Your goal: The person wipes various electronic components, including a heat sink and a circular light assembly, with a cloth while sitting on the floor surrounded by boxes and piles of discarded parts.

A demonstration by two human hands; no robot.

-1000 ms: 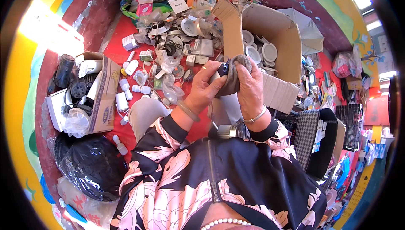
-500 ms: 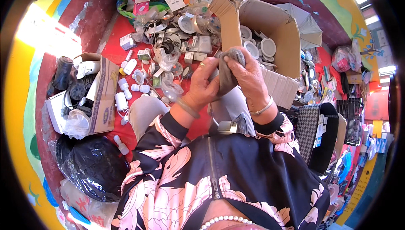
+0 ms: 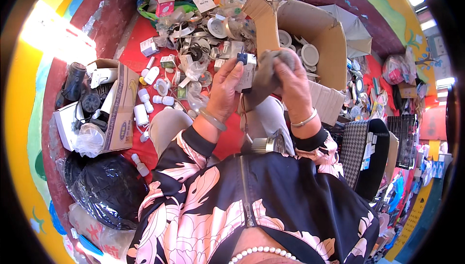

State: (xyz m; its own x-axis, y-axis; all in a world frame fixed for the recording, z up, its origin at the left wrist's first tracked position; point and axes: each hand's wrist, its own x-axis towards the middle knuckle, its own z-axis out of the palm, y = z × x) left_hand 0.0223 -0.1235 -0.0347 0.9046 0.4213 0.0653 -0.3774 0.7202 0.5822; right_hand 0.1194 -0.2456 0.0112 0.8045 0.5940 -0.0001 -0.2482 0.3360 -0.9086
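Between the thumb and fingers of my left hand (image 3: 222, 95) is a small white box-shaped device (image 3: 248, 74) with a blue end, which looks like a lamp's power driver. A thin cord (image 3: 243, 111) hangs below it toward a silver round light fitting (image 3: 269, 144) in my lap. Bunched in my right hand (image 3: 296, 87) is a grey-brown cloth (image 3: 261, 82), its loose part drooping right beside the device. Whether cloth and device touch I cannot tell.
An open cardboard box (image 3: 334, 60) with round white lights stands ahead right. A heap of lamp parts and small boxes (image 3: 193, 46) covers the red cloth ahead. At left are a carton (image 3: 127, 109) of devices and a black plastic bag (image 3: 104, 191). A black-and-white patterned box (image 3: 356, 155) is at right.
The cloth has come off the white device, which now shows in my left hand. My right hand has shifted slightly right with the cloth, and my left hand slightly left.
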